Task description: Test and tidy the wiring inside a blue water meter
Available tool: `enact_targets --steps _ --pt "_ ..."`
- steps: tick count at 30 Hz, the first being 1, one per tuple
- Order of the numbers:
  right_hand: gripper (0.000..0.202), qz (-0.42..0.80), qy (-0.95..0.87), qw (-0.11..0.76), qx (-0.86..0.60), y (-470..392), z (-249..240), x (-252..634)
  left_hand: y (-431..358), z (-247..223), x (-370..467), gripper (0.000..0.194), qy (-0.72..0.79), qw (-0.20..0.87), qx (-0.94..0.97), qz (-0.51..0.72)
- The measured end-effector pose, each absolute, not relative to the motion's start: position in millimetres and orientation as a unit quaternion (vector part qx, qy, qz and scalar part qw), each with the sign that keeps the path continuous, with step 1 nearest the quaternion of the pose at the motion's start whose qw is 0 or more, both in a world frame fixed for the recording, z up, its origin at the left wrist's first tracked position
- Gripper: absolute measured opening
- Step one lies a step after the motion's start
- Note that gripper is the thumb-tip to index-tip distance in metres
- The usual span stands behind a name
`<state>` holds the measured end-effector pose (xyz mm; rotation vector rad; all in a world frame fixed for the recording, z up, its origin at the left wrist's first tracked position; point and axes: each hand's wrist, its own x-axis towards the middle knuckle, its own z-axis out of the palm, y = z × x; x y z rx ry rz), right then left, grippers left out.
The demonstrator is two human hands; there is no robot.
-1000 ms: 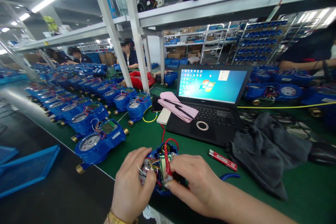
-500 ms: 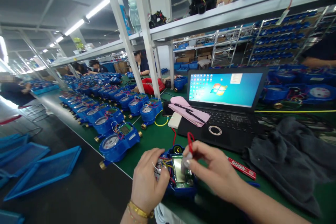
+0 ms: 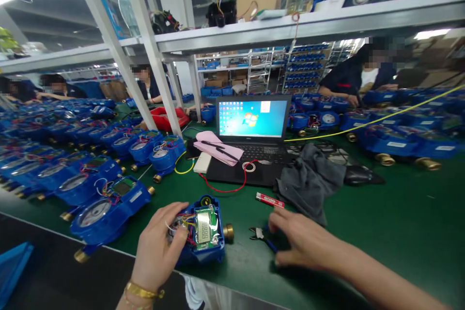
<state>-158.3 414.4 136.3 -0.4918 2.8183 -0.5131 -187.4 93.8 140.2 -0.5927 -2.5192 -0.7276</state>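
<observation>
A blue water meter (image 3: 214, 250) with its lid off lies at the bench's front edge. Lit digits show on its display (image 3: 204, 227), with green circuit board around it and loose coloured wires to its left. My left hand (image 3: 162, 240) grips the meter's left side, thumb and fingers over the wiring. My right hand (image 3: 303, 237) hovers with thumb and fingers apart around the blue handles of small cutting pliers (image 3: 258, 234), whose jaws point left. Whether it touches the handles I cannot tell. A red cable (image 3: 225, 191) runs from a white box (image 3: 202, 162) to the laptop.
Rows of blue meters (image 3: 105, 215) fill the left side. A laptop (image 3: 250, 155) stands behind, with pink cloth (image 3: 218, 147), a grey cloth (image 3: 312, 174) and a red-and-white strip (image 3: 270, 200) nearby. Co-workers sit across the bench. A shelf (image 3: 254, 34) crosses overhead.
My right hand has left the meter and moved right to the pliers. It has let go of the red cable, which now rests on the laptop. Digits now show on the display. The view has turned right.
</observation>
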Motion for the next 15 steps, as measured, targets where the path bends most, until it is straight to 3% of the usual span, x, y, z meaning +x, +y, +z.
enact_targets --steps 2,5,7,10,12,15 --pt "0.024 -0.146 0.965 0.145 -0.163 417.9 128.7 -147.9 92.4 140.1 -188.9 0.036 -0.912 0.211 -0.220 -0.274" --pt "0.028 -0.176 0.976 0.037 -0.120 419.2 119.9 -157.1 95.7 140.9 -188.2 0.036 -0.913 0.191 -0.215 -0.288" --pt "0.062 -0.264 0.956 -0.001 -0.129 409.5 119.0 -166.6 102.5 142.9 -184.9 0.036 -0.916 0.180 -0.217 -0.286" --pt "0.125 -0.407 0.888 0.061 -0.206 382.0 120.3 -166.6 118.6 145.3 -174.6 0.036 -0.916 0.171 -0.242 -0.271" --pt "0.141 -0.452 0.861 0.083 -0.218 367.3 117.4 -158.7 130.1 142.1 -166.0 0.035 -0.912 0.185 -0.264 -0.254" --pt "0.145 -0.464 0.859 0.055 -0.210 372.7 106.3 -147.0 147.5 123.8 -163.3 0.035 -0.905 0.205 -0.302 -0.219"
